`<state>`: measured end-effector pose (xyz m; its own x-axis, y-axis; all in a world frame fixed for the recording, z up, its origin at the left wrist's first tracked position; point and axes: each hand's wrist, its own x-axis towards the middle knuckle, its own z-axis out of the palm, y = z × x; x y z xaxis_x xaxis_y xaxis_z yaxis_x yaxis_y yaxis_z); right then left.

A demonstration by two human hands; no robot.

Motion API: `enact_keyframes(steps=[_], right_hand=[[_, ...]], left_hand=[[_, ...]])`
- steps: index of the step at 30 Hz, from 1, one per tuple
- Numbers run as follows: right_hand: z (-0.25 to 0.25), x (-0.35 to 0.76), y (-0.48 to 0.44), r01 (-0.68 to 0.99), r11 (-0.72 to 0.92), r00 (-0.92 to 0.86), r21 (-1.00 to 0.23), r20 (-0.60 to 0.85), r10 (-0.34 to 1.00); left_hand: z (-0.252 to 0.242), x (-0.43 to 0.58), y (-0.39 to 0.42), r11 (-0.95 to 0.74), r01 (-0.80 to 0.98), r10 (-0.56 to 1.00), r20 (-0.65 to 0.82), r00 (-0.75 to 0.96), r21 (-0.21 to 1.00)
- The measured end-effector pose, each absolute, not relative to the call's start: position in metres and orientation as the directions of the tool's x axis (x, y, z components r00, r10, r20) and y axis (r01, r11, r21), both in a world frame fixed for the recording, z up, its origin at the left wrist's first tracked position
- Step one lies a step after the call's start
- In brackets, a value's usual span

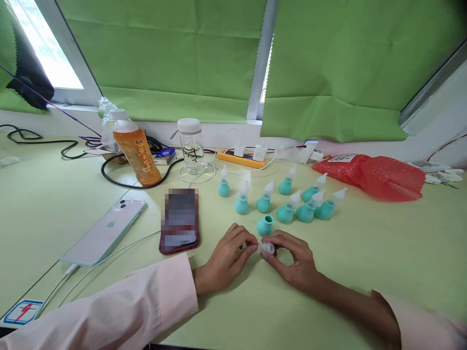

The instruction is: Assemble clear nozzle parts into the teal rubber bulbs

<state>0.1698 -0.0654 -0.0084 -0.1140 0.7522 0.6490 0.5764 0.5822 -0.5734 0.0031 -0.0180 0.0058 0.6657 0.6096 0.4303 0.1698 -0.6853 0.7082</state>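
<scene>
Between my two hands, low over the table, is a small translucent plastic nozzle piece point(267, 248), its open round end toward the right. My left hand point(230, 255) pinches its left end, where the tip is hidden by fingers. My right hand point(292, 255) grips the right end with thumb and fingertips. Just beyond the fingers stands a teal rubber bulb point(265, 226) with a bare open neck. Farther back are several teal bulbs with clear pointed nozzles fitted, such as one nasal aspirator point(285, 213); some stand upright, others lean to the right.
A phone in a dark red case point(179, 221) lies left of my hands, beside a pale phone point(105, 233) with a charging cable. Behind stand an orange drink bottle point(136, 153), a clear water bottle point(191, 146) and a yellow power strip point(241, 158). A red bubble-wrap bag point(372, 177) lies at right.
</scene>
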Motion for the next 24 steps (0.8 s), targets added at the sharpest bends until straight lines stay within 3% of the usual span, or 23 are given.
enact_keyframes(steps=[6,13,20,24], right_hand=[[-0.007,0.170,-0.066,0.569,0.622,-0.158,-0.537,0.671,0.724],[-0.007,0.170,-0.071,0.612,0.654,-0.240,-0.444,0.684,0.689],[0.002,0.184,-0.066,0.672,0.614,-0.137,-0.414,0.745,0.653],[0.004,0.189,-0.062,0.700,0.604,-0.140,-0.382,0.755,0.640]], left_hand=[[0.004,0.004,-0.020,-0.681,0.225,0.622,0.388,0.681,0.697],[0.002,0.003,-0.012,-0.573,0.307,0.777,0.384,0.498,0.760],[-0.004,0.005,-0.005,-0.721,0.432,0.668,0.377,0.642,0.542],[-0.010,0.004,-0.002,-0.720,0.405,0.654,0.354,0.669,0.564]])
